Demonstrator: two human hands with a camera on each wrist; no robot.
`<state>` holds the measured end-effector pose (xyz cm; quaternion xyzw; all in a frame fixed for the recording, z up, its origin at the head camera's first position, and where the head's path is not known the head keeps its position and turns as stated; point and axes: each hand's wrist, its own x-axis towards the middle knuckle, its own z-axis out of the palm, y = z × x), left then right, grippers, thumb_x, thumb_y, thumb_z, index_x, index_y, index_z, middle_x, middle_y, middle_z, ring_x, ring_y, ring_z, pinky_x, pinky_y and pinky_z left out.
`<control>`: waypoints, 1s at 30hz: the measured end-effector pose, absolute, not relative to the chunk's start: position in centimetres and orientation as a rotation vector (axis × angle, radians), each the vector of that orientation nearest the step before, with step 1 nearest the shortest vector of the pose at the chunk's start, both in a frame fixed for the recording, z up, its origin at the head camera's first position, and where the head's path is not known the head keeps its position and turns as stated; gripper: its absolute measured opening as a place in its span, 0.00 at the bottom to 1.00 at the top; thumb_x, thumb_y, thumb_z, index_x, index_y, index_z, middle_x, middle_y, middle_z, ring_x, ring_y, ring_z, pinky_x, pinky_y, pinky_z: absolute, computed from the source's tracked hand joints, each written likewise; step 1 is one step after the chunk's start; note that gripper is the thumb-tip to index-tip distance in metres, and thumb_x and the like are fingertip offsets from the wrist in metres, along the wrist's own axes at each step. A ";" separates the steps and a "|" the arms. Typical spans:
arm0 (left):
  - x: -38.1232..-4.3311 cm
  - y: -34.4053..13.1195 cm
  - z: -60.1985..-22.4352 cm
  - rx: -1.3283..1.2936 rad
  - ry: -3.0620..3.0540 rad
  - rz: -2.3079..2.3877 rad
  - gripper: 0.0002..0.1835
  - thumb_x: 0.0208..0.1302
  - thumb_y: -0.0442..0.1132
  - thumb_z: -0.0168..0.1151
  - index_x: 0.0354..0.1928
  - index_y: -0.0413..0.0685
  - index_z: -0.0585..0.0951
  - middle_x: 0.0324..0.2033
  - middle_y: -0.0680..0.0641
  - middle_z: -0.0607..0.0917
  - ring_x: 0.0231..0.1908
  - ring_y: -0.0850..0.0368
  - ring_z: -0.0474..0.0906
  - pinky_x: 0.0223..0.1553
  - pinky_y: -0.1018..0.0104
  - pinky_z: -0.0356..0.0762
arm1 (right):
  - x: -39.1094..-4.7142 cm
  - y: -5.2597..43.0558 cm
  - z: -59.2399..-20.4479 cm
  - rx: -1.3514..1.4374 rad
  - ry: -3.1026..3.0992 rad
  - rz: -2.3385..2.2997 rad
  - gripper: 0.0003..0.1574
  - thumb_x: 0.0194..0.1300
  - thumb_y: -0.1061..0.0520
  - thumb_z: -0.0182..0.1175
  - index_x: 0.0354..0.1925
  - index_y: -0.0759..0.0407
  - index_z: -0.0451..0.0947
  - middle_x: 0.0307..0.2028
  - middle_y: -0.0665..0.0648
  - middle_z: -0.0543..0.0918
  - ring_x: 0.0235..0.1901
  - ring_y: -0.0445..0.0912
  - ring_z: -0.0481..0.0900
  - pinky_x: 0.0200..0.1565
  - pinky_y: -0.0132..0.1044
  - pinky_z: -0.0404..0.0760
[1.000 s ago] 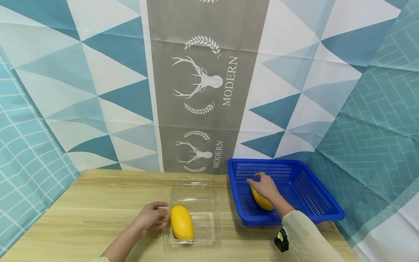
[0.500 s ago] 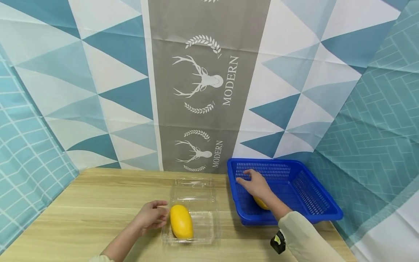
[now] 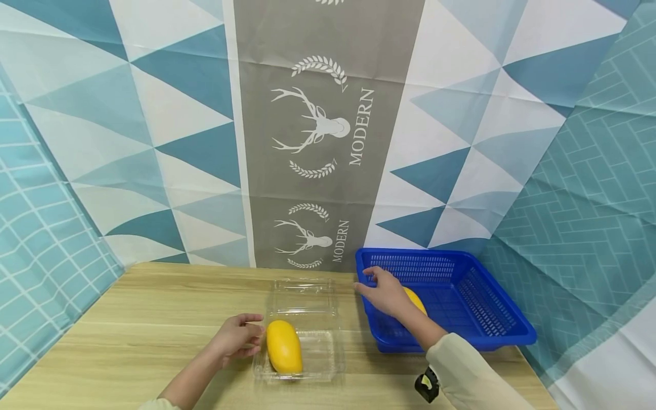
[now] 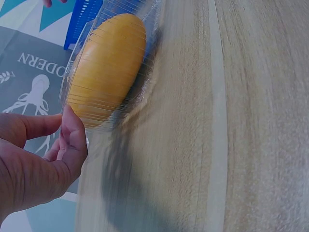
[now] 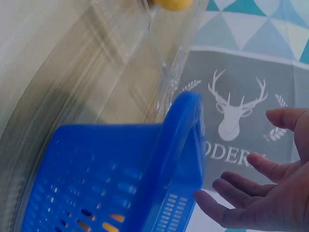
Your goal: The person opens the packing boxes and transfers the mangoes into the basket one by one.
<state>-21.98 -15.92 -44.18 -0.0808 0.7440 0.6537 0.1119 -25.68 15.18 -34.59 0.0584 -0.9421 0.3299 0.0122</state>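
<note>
A yellow mango (image 3: pixel 284 346) lies in the left part of a clear plastic clamshell container (image 3: pixel 322 348), whose lid (image 3: pixel 302 296) is folded back toward the wall. My left hand (image 3: pixel 238 341) pinches the container's left rim between thumb and fingertips, close beside the mango (image 4: pixel 111 67). Over the left rim of a blue basket (image 3: pixel 451 307) is my right hand (image 3: pixel 386 293), its fingers loosely spread around nothing. A second mango (image 3: pixel 414 299) lies inside the basket, partly hidden behind the right hand and wrist. In the right wrist view the right hand (image 5: pixel 275 193) is above the basket's edge.
The basket stands at the right end of the wooden table (image 3: pixel 154 319), against the printed wall covering (image 3: pixel 328 188). A black strap with a yellow-green patch (image 3: pixel 427 385) is by the right sleeve.
My right hand has moved left, from over the mango in the basket to the basket's left rim, leaving that mango behind. The left hand and the container have stayed put.
</note>
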 end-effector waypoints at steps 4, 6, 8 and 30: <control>-22.0 -15.9 -44.2 -0.237 2.183 1.918 0.23 0.62 0.31 0.56 0.59 0.31 0.67 0.37 0.41 0.78 0.28 0.55 0.75 0.30 0.65 0.83 | -25.3 14.5 -34.5 0.226 -2.943 1.042 0.30 0.62 0.46 0.59 0.58 0.60 0.71 0.55 0.66 0.76 0.55 0.59 0.74 0.50 0.53 0.78; -22.0 -15.9 -44.2 -0.234 2.184 1.917 0.23 0.62 0.31 0.56 0.59 0.31 0.67 0.36 0.41 0.78 0.28 0.55 0.75 0.30 0.65 0.83 | -25.1 14.2 -34.4 0.248 -2.944 1.044 0.31 0.62 0.45 0.59 0.58 0.60 0.71 0.54 0.66 0.76 0.53 0.59 0.74 0.49 0.53 0.79; -22.0 -16.0 -44.3 -0.230 2.186 1.913 0.24 0.62 0.31 0.56 0.59 0.31 0.67 0.35 0.41 0.78 0.28 0.55 0.74 0.30 0.65 0.83 | -25.0 13.9 -34.4 0.272 -2.942 1.037 0.30 0.62 0.45 0.59 0.57 0.60 0.71 0.52 0.65 0.77 0.51 0.57 0.75 0.48 0.51 0.79; -22.1 -16.0 -44.3 -0.239 2.181 1.906 0.23 0.62 0.31 0.56 0.59 0.31 0.67 0.35 0.42 0.78 0.28 0.55 0.74 0.30 0.65 0.83 | -24.4 11.4 -35.1 0.396 -2.957 1.101 0.32 0.60 0.42 0.60 0.57 0.57 0.71 0.53 0.62 0.77 0.54 0.56 0.74 0.50 0.52 0.78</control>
